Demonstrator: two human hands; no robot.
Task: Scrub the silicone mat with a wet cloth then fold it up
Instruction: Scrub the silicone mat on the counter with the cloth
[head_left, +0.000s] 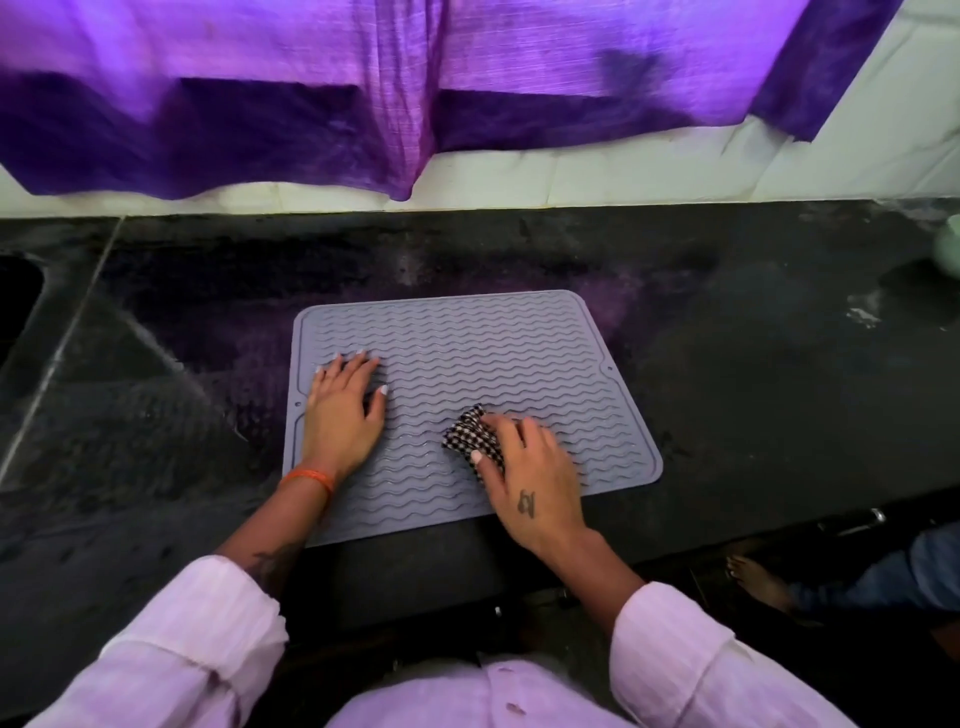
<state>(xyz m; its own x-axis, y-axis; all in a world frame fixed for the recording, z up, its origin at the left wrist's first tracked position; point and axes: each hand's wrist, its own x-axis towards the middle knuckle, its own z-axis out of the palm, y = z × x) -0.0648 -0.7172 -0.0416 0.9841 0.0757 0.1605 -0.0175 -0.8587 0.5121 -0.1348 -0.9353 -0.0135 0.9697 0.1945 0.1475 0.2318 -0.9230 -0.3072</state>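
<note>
The left hand (344, 410) is pressing flat, fingers straight, on the silicone mat (467, 338) lying under both palms, while the right hand (524, 467) is gripping the checked cloth (470, 434) on it; the mat looks light, floppy and grippy, best lifted by an edge.

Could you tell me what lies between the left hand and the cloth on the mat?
Only bare ribbed mat, in the head view: left hand rests flat, apart from the cloth in the right hand.
</note>
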